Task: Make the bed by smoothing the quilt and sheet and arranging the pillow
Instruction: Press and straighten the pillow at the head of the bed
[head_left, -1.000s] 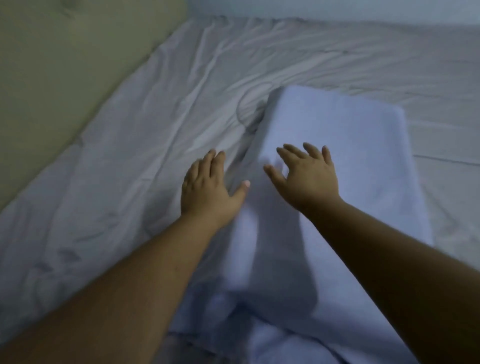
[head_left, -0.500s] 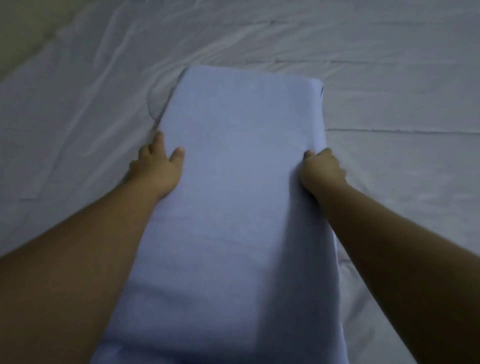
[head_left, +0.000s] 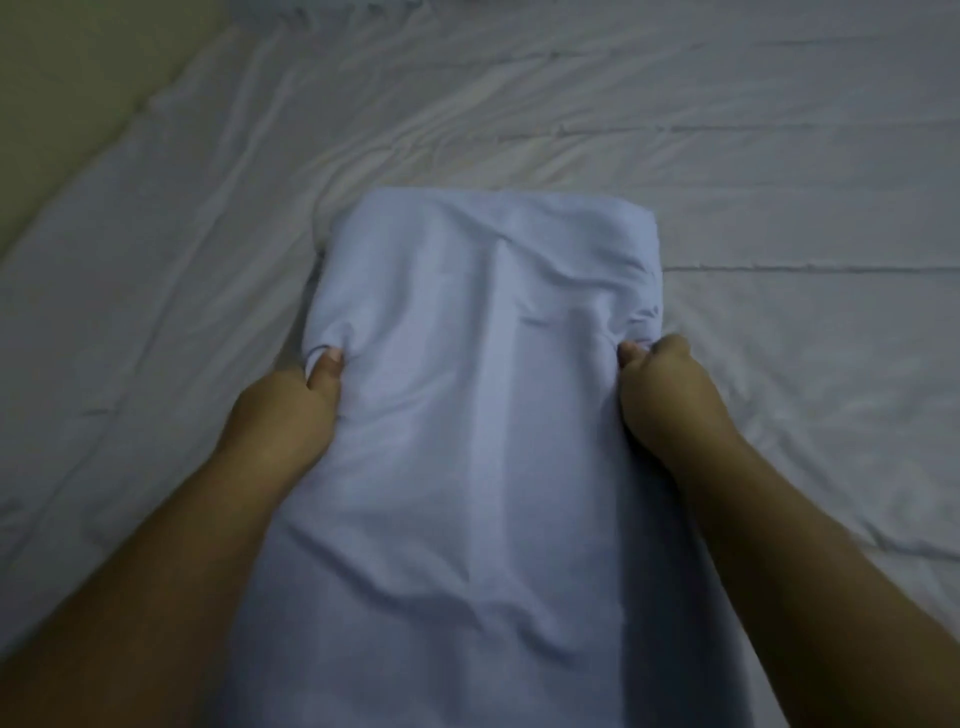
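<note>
Both hands grip one pale blue pillow (head_left: 483, 415) in the head view, the only view there is: the left hand (head_left: 283, 410) has its fingers clamped on the pillow's left edge, the right hand (head_left: 667, 395) is clenched on the right edge. The pillow lies lengthwise on the wrinkled white sheet (head_left: 779, 182), mid-bed. Only the loose cover seems pinched, so a pull could bunch the fabric or slip free, and dragging may rumple the sheet further. No brand, label or writing is readable anywhere.
</note>
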